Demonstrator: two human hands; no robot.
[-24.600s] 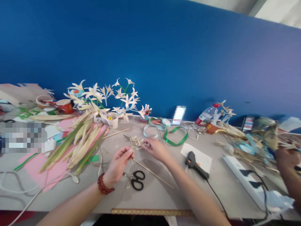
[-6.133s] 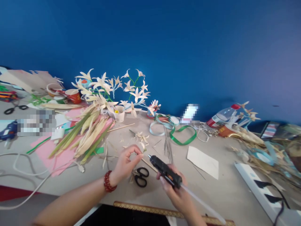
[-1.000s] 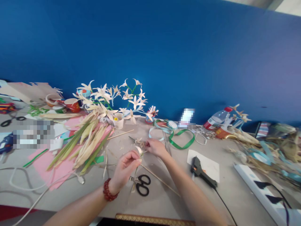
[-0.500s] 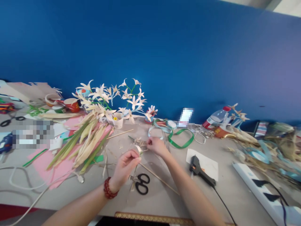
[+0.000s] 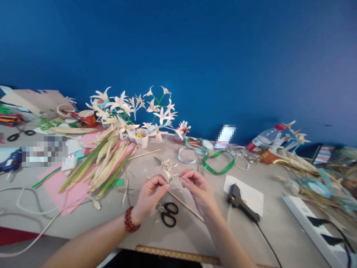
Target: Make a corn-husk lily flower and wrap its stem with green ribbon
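Observation:
My left hand (image 5: 152, 193), with a red beaded bracelet at its wrist, pinches a small cream flower piece (image 5: 167, 175) with a greenish base. Facing it, my right hand (image 5: 198, 189) has thumb and forefinger together on a small pale piece (image 5: 175, 175), too tiny to name for sure. The fingertips of both hands are close but apart. Just beyond them lie loose cream petals (image 5: 169, 164) on the table. Black-handled scissors (image 5: 169, 214) rest below my hands, beside a thin stick (image 5: 187, 206) that runs under my right hand.
Cream husk flowers (image 5: 122, 108) stand in cups at the back. Corn husks (image 5: 107, 163) lie on pink paper (image 5: 54, 186) at left. Green ribbon (image 5: 219, 171) lies behind my right hand. A glue gun (image 5: 241, 203), power strip (image 5: 309, 227) and bottle (image 5: 263, 139) are at right.
My right hand has drawn back from the loose petals toward me, turned, and now faces my left hand with a small pale piece at its fingertips. The left hand keeps its pinch.

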